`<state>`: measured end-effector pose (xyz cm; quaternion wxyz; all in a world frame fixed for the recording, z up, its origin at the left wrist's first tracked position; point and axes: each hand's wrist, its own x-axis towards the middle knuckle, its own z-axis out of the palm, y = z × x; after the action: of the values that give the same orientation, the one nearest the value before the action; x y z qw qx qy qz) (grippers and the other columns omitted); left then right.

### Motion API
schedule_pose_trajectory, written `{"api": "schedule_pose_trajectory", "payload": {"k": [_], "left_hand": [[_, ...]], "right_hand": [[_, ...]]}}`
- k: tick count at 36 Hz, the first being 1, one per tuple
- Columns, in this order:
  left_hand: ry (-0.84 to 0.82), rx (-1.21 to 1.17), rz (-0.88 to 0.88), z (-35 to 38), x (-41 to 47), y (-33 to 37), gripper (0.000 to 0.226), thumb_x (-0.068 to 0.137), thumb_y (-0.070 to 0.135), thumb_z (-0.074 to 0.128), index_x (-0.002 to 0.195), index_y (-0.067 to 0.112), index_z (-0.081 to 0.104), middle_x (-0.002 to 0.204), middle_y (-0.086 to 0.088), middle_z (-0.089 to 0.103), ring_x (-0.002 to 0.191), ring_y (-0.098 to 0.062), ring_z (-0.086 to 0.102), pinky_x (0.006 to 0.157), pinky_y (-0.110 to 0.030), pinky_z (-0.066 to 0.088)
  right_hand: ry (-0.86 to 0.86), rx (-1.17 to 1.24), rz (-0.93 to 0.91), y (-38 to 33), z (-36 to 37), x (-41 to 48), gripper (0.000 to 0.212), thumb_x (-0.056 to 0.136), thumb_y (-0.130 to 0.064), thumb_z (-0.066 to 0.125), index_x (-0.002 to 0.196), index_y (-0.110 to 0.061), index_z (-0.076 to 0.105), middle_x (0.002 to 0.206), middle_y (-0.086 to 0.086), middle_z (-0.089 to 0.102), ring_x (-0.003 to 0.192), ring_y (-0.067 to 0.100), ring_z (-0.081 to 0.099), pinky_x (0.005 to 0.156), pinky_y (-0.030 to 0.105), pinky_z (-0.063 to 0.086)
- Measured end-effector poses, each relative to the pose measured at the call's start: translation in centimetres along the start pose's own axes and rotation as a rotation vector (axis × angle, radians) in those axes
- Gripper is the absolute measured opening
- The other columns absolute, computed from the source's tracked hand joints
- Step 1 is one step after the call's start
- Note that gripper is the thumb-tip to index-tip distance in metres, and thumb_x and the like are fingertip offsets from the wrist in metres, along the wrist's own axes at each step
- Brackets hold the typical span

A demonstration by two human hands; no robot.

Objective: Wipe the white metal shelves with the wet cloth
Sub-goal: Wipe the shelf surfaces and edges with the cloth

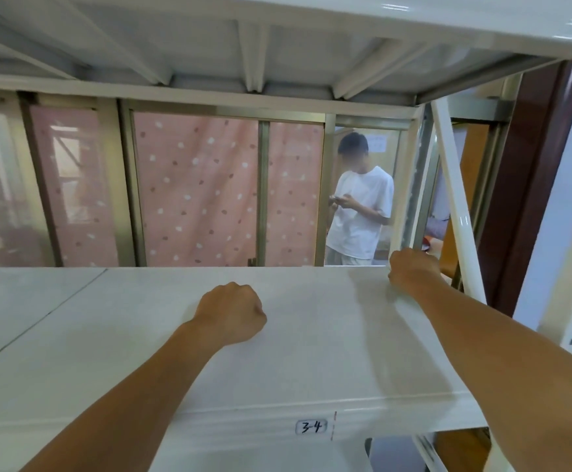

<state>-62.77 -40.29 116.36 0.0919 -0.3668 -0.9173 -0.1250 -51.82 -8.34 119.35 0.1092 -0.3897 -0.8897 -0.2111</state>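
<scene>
The person is reaching both bare arms over a flat white metal shelf, which is filling the lower half of the view. A small label reading "3-4" is sitting on its front lip. The left hand is resting knuckles-up on the middle of the shelf, curled into a tight fist with nothing showing in it. The right hand is lying at the far right corner of the shelf, just beside a slanting white metal post. Its fingers are curling down over the back edge, and what they are holding, if anything, cannot be told. The wet cloth is not showing in either hand. It may be lying hidden under one of them.

The ribbed underside of a second white metal shelf is hanging overhead. Behind the shelving, a pink curtain with white and dark dots is covering a metal-framed window. To its right, a person in a white T-shirt is standing with both hands raised to chest height. A dark brown wooden door frame is running down the right side.
</scene>
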Motion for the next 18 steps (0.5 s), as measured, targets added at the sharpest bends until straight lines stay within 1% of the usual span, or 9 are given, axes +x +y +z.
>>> {"api": "schedule_pose_trajectory", "payload": {"k": [1, 4, 6, 8, 9, 11, 12, 15, 18], "left_hand": [[-0.007, 0.0, 0.011, 0.1, 0.0, -0.2, 0.027, 0.086, 0.032, 0.049, 0.072, 0.02, 0.068, 0.079, 0.003, 0.067, 0.076, -0.022, 0.062, 0.065, -0.026, 0.047], [-0.033, 0.0, 0.039, 0.1, -0.1, -0.3, 0.026, 0.088, 0.034, 0.049, 0.07, 0.024, 0.064, 0.08, 0.004, 0.067, 0.077, -0.02, 0.062, 0.063, -0.025, 0.043], [-0.058, -0.008, 0.044, -0.1, -0.1, -0.3, 0.026, 0.088, 0.035, 0.051, 0.071, 0.022, 0.066, 0.08, 0.005, 0.068, 0.077, -0.019, 0.062, 0.066, -0.026, 0.047], [-0.079, -0.002, 0.045, -0.4, 0.0, -0.1, 0.027, 0.089, 0.035, 0.051, 0.072, 0.02, 0.066, 0.077, 0.003, 0.066, 0.073, -0.018, 0.062, 0.065, -0.027, 0.048], [-0.082, 0.015, 0.044, -0.5, 0.1, 0.2, 0.027, 0.089, 0.034, 0.051, 0.071, 0.019, 0.064, 0.075, 0.003, 0.063, 0.07, -0.018, 0.06, 0.063, -0.027, 0.047], [-0.068, 0.068, 0.047, -0.7, 0.1, 1.1, 0.029, 0.091, 0.033, 0.051, 0.068, 0.017, 0.055, 0.071, 0.001, 0.056, 0.064, -0.017, 0.054, 0.06, -0.028, 0.042], [-0.057, 0.085, 0.053, -0.7, 0.1, 1.8, 0.031, 0.092, 0.033, 0.05, 0.066, 0.017, 0.051, 0.071, 0.001, 0.054, 0.063, -0.017, 0.052, 0.06, -0.028, 0.041], [-0.032, 0.069, 0.092, -0.2, 0.0, 4.1, 0.033, 0.092, 0.031, 0.049, 0.063, 0.018, 0.045, 0.072, 0.0, 0.051, 0.068, -0.023, 0.054, 0.063, -0.029, 0.042], [-0.015, 0.048, 0.149, 0.5, 0.0, 6.7, 0.031, 0.093, 0.033, 0.048, 0.065, 0.019, 0.046, 0.075, -0.001, 0.051, 0.071, -0.025, 0.053, 0.066, -0.03, 0.042]], "right_hand": [[-0.002, 0.036, 0.014, 0.1, 0.1, -0.2, 0.029, 0.096, -0.022, 0.054, 0.124, -0.017, 0.06, 0.113, 0.004, 0.066, 0.105, 0.024, 0.065, 0.083, 0.035, 0.056], [-0.023, 0.105, 0.037, 0.7, -0.2, -1.0, 0.029, 0.098, -0.029, 0.054, 0.122, -0.014, 0.061, 0.112, 0.006, 0.066, 0.104, 0.025, 0.065, 0.085, 0.038, 0.056], [-0.064, 0.151, 0.036, 1.3, -0.7, -1.6, 0.03, 0.098, -0.032, 0.052, 0.118, -0.012, 0.063, 0.108, 0.007, 0.066, 0.1, 0.027, 0.065, 0.08, 0.037, 0.055], [-0.067, 0.181, 0.034, 2.0, -0.9, -2.0, 0.03, 0.098, -0.033, 0.049, 0.11, -0.011, 0.064, 0.096, 0.005, 0.064, 0.09, 0.026, 0.065, 0.072, 0.035, 0.052], [-0.066, 0.189, 0.042, 2.4, -1.1, -2.2, 0.029, 0.099, -0.033, 0.046, 0.107, -0.011, 0.064, 0.093, 0.004, 0.064, 0.089, 0.026, 0.065, 0.073, 0.035, 0.051], [-0.054, 0.2, 0.046, 3.1, -1.5, -2.7, 0.031, 0.099, -0.028, 0.043, 0.108, -0.011, 0.067, 0.098, 0.006, 0.067, 0.095, 0.028, 0.066, 0.082, 0.036, 0.053], [-0.038, 0.2, 0.048, 3.3, -1.8, -3.0, 0.029, 0.097, -0.025, 0.046, 0.109, -0.012, 0.069, 0.103, 0.008, 0.068, 0.099, 0.03, 0.065, 0.084, 0.038, 0.053], [-0.002, 0.214, 0.059, 3.9, -2.8, -4.5, 0.022, 0.09, -0.018, 0.06, 0.11, -0.014, 0.068, 0.112, 0.006, 0.067, 0.106, 0.031, 0.064, 0.082, 0.041, 0.056], [0.147, 0.188, 0.054, 4.5, -4.0, -5.9, 0.019, 0.093, -0.019, 0.058, 0.109, -0.016, 0.067, 0.109, 0.005, 0.067, 0.105, 0.028, 0.064, 0.079, 0.04, 0.054]]}}
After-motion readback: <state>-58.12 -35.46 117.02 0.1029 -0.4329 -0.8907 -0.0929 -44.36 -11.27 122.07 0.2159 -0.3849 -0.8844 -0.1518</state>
